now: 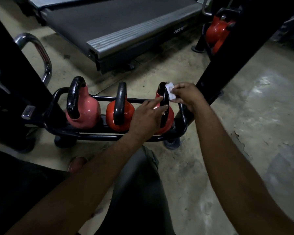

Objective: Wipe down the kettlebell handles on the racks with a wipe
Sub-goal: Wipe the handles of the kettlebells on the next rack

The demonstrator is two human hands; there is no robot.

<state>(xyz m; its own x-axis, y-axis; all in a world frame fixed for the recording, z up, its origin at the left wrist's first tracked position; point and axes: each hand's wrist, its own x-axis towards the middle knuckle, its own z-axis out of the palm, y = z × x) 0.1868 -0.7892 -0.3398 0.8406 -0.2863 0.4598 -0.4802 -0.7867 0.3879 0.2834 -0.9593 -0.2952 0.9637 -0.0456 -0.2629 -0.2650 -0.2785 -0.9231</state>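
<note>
A low black tube rack sits on the floor and carries three kettlebells in a row: a pink kettlebell at its left end, a red middle kettlebell, and a red right-end kettlebell. Being cast weights, they are likely heavy and rigid and should stay put under rubbing, so there is no need to lift them. The glossy black handle of the right-end one is the part being worked. It looks hard and slick, so a wrap-around hold probably suits it better than a flat dab. The left hand lies on the handle's near side with straight, spread fingers, steadying it without clasping anything. The right hand pinches the wipe in curled fingers against the top of the handle. The wipe is white, crumpled, soft and light, and apt to bunch or tear.
</note>
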